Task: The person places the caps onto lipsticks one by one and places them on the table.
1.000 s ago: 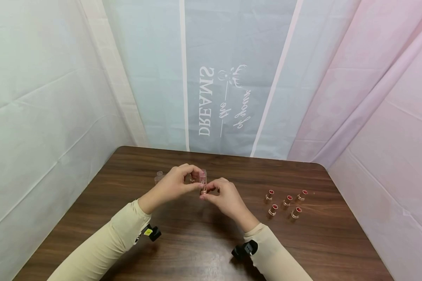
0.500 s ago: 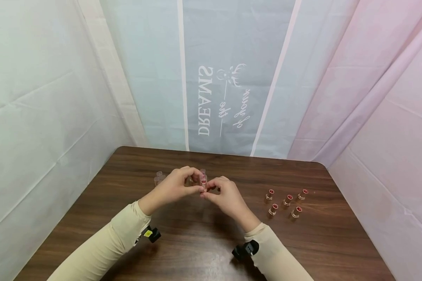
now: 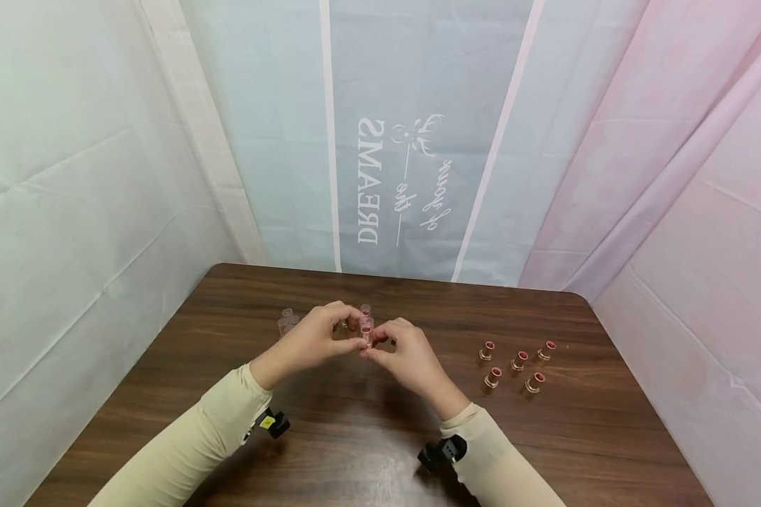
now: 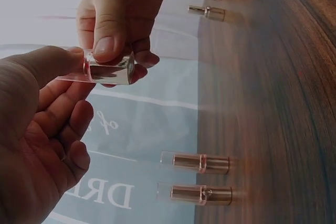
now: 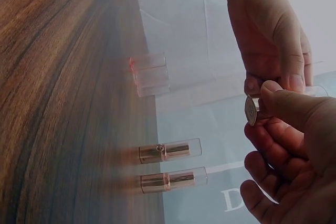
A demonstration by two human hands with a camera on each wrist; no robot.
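In front of me, both hands meet at one gold lipstick point(image 3: 366, 338) with a red top, held upright above the table. My left hand point(image 3: 317, 331) pinches the clear cap point(image 4: 76, 77) that surrounds the lipstick's upper part. The thumb and fingers of my right hand point(image 3: 409, 352) grip its shiny gold base point(image 5: 254, 109), whose round underside faces the right wrist camera. Just beyond the hands stand two lipsticks with clear caps on, a nearer capped lipstick point(image 5: 168, 150) and another capped lipstick point(image 5: 170, 181); the left hand partly hides them in the head view.
Several uncapped lipsticks point(image 3: 518, 362) with red tops stand upright at the right of the brown wooden table point(image 3: 355, 436). Loose clear caps point(image 3: 287, 322) stand at the left, partly behind the left hand. Fabric curtains point(image 3: 406, 70) close off the back and sides.
The clear cap has come down over the lipstick, and its red top now shows through the cap. Both hands stay almost in place.
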